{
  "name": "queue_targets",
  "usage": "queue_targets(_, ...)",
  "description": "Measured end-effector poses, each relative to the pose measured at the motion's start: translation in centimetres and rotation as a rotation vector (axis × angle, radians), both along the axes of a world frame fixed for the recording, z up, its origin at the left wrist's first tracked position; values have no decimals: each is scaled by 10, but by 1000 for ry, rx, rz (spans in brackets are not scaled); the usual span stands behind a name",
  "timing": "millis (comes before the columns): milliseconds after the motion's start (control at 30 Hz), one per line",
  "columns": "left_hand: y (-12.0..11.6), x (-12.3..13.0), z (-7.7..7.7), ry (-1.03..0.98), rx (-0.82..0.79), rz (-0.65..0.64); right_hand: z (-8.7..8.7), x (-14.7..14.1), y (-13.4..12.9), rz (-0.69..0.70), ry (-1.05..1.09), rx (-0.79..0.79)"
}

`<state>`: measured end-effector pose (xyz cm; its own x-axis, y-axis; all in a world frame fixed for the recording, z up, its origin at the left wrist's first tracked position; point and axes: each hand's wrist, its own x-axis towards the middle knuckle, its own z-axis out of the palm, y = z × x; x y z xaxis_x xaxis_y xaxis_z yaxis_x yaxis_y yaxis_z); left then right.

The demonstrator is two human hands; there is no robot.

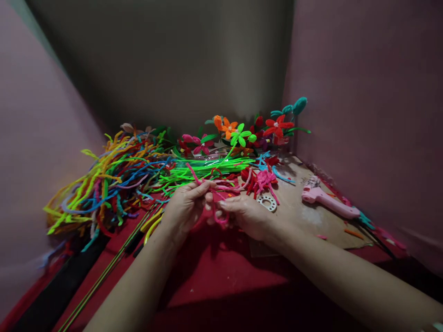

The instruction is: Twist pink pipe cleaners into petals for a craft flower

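Observation:
Between my two hands runs a bright pink pipe cleaner (222, 220), bent into a small loop at its lower end. My left hand (187, 205) pinches it between thumb and fingers, and one straight end sticks up past the thumb. With its fingertips closed on the same pipe cleaner, my right hand (244, 212) sits just to the right. Just beyond the fingers lie pale pink pipe cleaners (231, 186). A pink pipe-cleaner bundle (266, 179) and a white disc with holes (267, 203) rest beyond my right hand.
A tangled heap of coloured pipe cleaners (100, 180) fills the left side. Green pipe cleaners (207, 168) lie behind my hands, with fuzzy flowers (238, 133) at the back. A pink glue gun (328, 200) rests on a board (308, 226) at right. Yellow-handled pliers (152, 226) lie left.

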<state>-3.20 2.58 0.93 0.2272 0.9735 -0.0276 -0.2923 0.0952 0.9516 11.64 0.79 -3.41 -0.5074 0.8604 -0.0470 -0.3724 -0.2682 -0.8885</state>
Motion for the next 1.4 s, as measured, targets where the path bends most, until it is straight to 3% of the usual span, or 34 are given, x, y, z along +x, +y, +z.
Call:
queue_targets(133, 1, -4, -1, 1, -2, -18, 1, -2, 0, 61, 103, -8)
queue_targets(333, -2, -3, -4, 52, 13, -27, -2, -6, -1, 3, -12, 89)
queue_targets(500, -5, -2, -6, 130, 29, -114, 0, -7, -1, -93, -10, 165)
queue_targets(867, -11, 8, -12, 127, -7, -301, -4, -10, -1, -78, -65, 182)
queue_targets(1200, -9, 6, -12, 81, 25, -242, -5, -5, 0, 15, -158, 322)
queue_targets(1400, -13, 10, -5, 63, 62, -76, 2, -2, -5, 56, -120, 321)
